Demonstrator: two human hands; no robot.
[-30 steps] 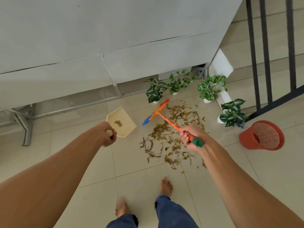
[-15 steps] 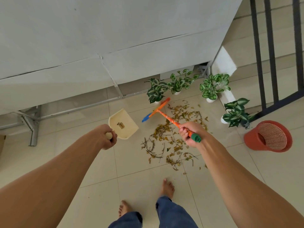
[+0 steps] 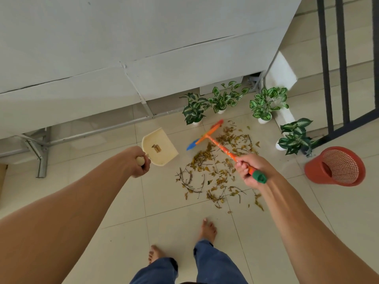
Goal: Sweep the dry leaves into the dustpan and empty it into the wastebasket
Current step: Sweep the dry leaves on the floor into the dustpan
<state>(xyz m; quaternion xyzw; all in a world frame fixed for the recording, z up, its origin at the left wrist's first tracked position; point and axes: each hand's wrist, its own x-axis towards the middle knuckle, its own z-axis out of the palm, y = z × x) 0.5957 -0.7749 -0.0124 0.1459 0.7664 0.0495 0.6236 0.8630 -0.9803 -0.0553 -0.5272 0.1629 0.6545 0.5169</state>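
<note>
The left hand [image 3: 141,163] grips the dustpan [image 3: 164,149] by its handle, lip facing the dry leaves [image 3: 213,175], apparently to catch them. The right hand [image 3: 249,170] clenches the broom [image 3: 222,147] near its green cap, its head at the pile's far edge beside the wall-side potted plants [image 3: 194,109]. Bare floor [image 3: 127,201] opens toward the person, and the wastebasket [image 3: 336,167] sits at the floor's right edge.

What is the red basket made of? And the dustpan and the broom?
The wastebasket looks like red plastic: even color, molded mesh wall. The dustpan seems cream plastic, smooth, with a molded rim. The broom has a glossy orange handle, likely plastic, perhaps coated metal.
</note>
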